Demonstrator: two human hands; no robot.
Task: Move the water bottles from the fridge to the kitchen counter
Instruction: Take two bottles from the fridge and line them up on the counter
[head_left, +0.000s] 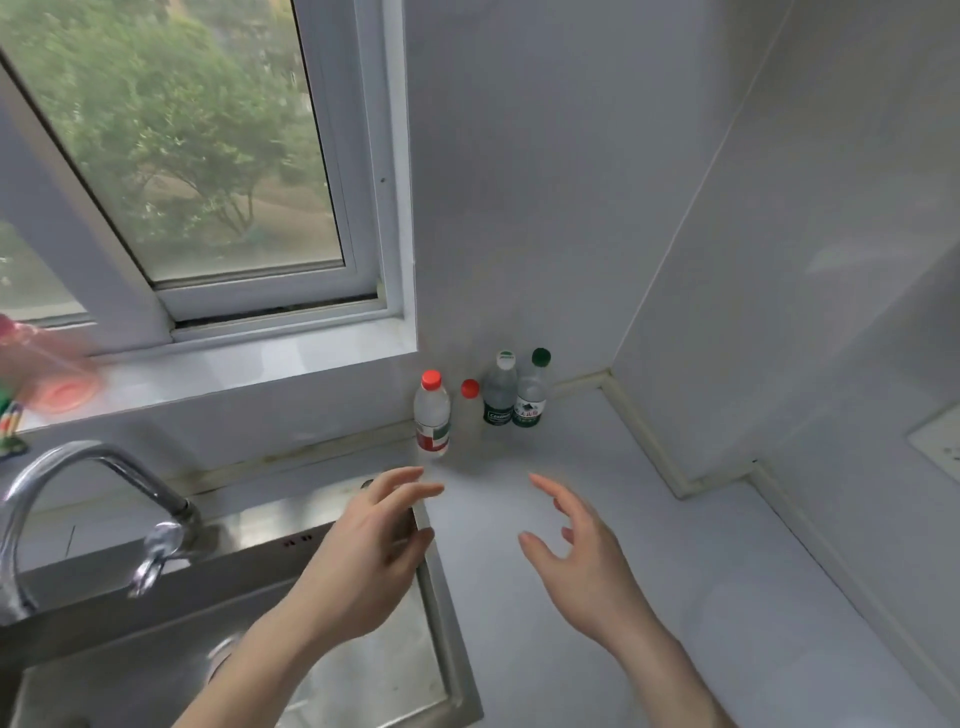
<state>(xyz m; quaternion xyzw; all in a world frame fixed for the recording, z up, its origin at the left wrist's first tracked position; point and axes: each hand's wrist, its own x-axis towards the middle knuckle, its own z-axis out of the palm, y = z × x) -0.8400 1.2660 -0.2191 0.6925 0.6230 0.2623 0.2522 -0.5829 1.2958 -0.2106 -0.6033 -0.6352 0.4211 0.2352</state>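
Several water bottles stand upright in a row on the grey counter (675, 571), against the back wall. From the left they are a red-capped bottle with a red and green label (431, 413), a second red-capped bottle (469, 410), a white-capped bottle with a dark green label (500, 392) and a green-capped bottle (532, 392). My left hand (371, 545) hovers over the sink's right rim, below the bottles, fingers relaxed and holding nothing. My right hand (576, 551) hangs over the counter with fingers spread and holds nothing. Neither hand touches a bottle.
A steel sink (447, 649) with a chrome tap (93, 499) fills the lower left. A window (208, 182) with a sill is above it; a blurred pink thing (47, 369) lies on the sill at far left. Walls close the counter at the back and right.
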